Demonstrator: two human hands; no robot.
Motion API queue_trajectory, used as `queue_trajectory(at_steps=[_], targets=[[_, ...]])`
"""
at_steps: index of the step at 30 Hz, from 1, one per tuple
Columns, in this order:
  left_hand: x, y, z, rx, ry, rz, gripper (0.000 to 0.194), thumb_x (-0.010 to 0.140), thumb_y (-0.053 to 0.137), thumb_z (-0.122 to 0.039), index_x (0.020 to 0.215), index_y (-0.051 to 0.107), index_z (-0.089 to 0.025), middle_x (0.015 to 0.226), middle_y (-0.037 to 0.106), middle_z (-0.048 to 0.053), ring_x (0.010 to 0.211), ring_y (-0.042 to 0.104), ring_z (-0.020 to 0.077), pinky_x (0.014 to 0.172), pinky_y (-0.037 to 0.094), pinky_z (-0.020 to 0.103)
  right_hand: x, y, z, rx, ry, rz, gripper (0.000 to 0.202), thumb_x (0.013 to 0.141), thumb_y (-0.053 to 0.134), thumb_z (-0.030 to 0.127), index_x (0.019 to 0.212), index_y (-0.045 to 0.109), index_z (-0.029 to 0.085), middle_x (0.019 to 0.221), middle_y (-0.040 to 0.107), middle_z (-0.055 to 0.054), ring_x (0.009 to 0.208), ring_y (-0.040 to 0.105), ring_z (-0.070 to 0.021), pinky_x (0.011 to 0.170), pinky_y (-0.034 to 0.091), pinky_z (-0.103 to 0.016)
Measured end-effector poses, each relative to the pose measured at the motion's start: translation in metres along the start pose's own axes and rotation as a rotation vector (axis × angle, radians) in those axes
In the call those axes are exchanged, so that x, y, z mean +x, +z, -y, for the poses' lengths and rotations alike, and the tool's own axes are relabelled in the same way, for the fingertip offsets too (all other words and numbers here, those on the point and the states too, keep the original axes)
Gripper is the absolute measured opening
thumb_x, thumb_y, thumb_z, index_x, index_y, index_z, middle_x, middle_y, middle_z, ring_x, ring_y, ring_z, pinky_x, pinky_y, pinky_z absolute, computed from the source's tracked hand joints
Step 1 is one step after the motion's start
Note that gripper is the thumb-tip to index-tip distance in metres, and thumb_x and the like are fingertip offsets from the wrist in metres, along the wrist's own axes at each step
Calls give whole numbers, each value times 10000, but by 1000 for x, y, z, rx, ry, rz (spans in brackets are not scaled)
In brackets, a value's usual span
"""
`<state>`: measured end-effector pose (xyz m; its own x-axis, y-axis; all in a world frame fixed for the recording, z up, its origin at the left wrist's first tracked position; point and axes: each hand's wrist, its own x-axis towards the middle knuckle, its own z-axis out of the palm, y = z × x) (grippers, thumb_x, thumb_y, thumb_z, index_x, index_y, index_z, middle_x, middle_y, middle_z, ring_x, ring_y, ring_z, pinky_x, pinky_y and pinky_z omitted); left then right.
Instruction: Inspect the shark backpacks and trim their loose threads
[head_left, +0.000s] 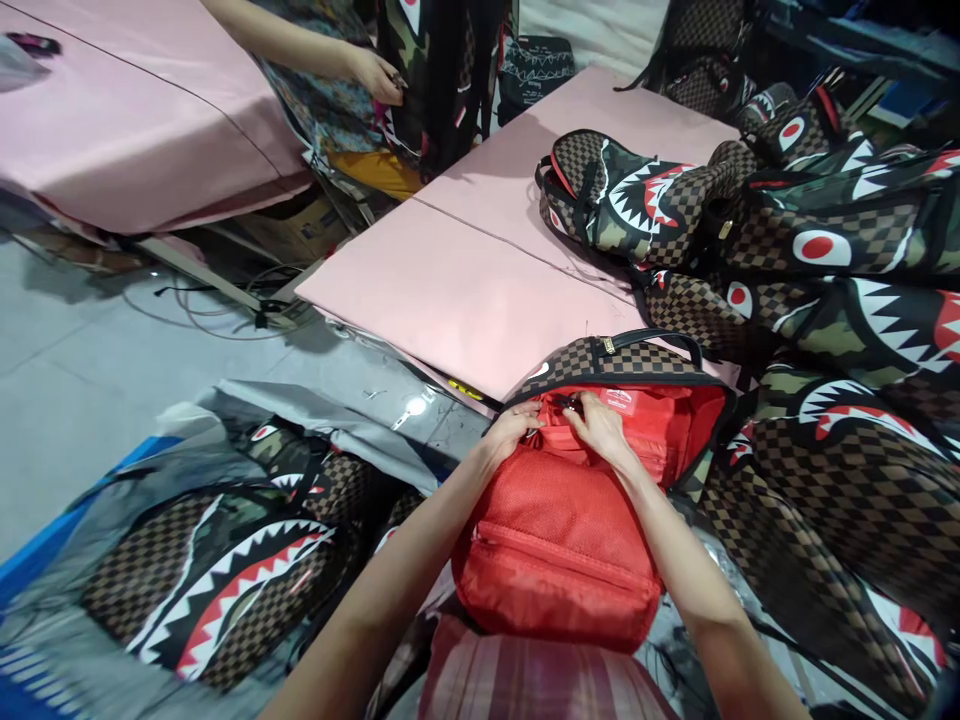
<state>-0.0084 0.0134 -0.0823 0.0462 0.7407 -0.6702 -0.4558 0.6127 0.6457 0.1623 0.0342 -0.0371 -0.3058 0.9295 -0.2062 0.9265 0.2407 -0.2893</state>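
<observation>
An open backpack (559, 500) with a red lining lies in front of me, its flap folded down toward my lap. Its outer shell (570, 365) has a brown-and-black check and a black top handle (660, 338). Inside the opening, my left hand (516, 425) is closed at the left side, fingers pinching the red lining. My right hand (598, 428) is just to its right, also closed, thumb and fingers around a small dark object (573, 404) too small to make out. A pale label (621, 402) shows on the lining beyond it.
Checked shark-mouth backpacks (825, 250) are piled on the right of the pink table (480, 290). More backpacks (225, 580) lie in a plastic-lined blue crate (45, 545) at lower left. Across the table, a co-worker's hand (379, 78) holds another backpack (442, 90).
</observation>
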Motion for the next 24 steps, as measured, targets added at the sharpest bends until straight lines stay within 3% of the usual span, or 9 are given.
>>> queue_trajectory(at_steps=[3, 10, 24], targets=[[1, 0, -3, -18, -41, 16, 351, 503, 561, 93, 779, 628, -112, 642, 632, 4, 567, 573, 97, 589, 442, 203, 5, 2, 6, -3, 34, 29, 272, 876, 470, 352, 1075, 556, 188, 1061, 640, -71, 945, 601, -206, 728, 412, -258], [6, -3, 0, -44, -72, 60, 365, 516, 561, 111, 805, 637, -99, 631, 632, 5, 568, 592, 101, 592, 457, 203, 8, 4, 6, 19, 14, 14, 239, 874, 474, 340, 1024, 610, 214, 1061, 649, -54, 934, 603, -187, 699, 397, -250], [3, -1, 1, 110, 22, 40, 298, 545, 593, 26, 806, 626, -114, 637, 630, -4, 551, 570, 86, 599, 456, 205, 4, 0, 1, 211, 66, -73, 217, 881, 466, 323, 981, 631, 224, 1032, 672, -28, 934, 612, -185, 750, 418, -258]])
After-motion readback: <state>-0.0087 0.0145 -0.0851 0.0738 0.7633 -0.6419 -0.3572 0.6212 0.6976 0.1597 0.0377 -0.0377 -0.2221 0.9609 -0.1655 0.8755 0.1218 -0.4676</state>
